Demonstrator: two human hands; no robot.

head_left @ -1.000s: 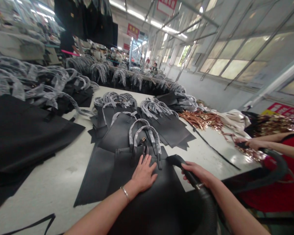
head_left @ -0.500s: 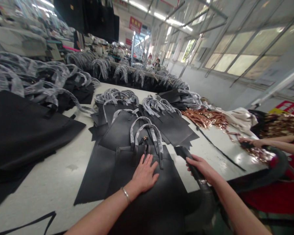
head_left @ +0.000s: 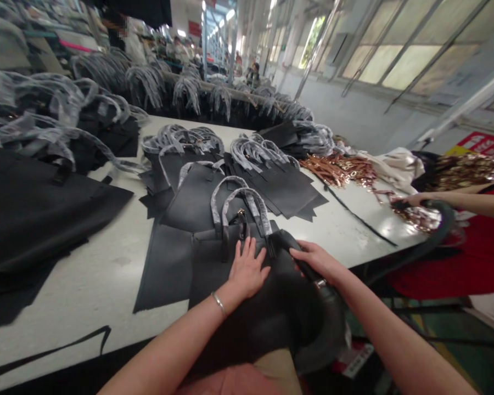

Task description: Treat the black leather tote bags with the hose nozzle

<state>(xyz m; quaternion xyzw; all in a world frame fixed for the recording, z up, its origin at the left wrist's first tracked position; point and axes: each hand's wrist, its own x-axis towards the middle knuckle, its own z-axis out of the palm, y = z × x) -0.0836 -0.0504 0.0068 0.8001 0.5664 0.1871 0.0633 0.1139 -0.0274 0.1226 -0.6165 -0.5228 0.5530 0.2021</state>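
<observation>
A black handbag (head_left: pixel 209 258) lies in front of me, its two upright handles (head_left: pixel 260 197) wrapped in clear plastic and a small gold clasp (head_left: pixel 241 212) at its top. My left hand (head_left: pixel 249 269) rests on the bag's upper face, palm down with fingers spread. In my right hand (head_left: pixel 315 259) is a black vacuum nozzle (head_left: pixel 284 238), fixed to a thick ribbed hose (head_left: pixel 333 323) that curves down beside the bag. The nozzle's flat tip is at the bag's right upper edge, by the handle's end; whether it touches cannot be made out.
More black bags with wrapped handles (head_left: pixel 267 184) lie beyond on the white table (head_left: pixel 119 263), and a large pile (head_left: pixel 45 203) stands left. Brown straps (head_left: pixel 333 170) lie at right. A co-worker's hand (head_left: pixel 415 200) holds another hose (head_left: pixel 444 219) there.
My right hand has brought the nozzle left, from over the table to the bag's upper right edge. My left hand stays flat on the bag. The view has tilted downward.
</observation>
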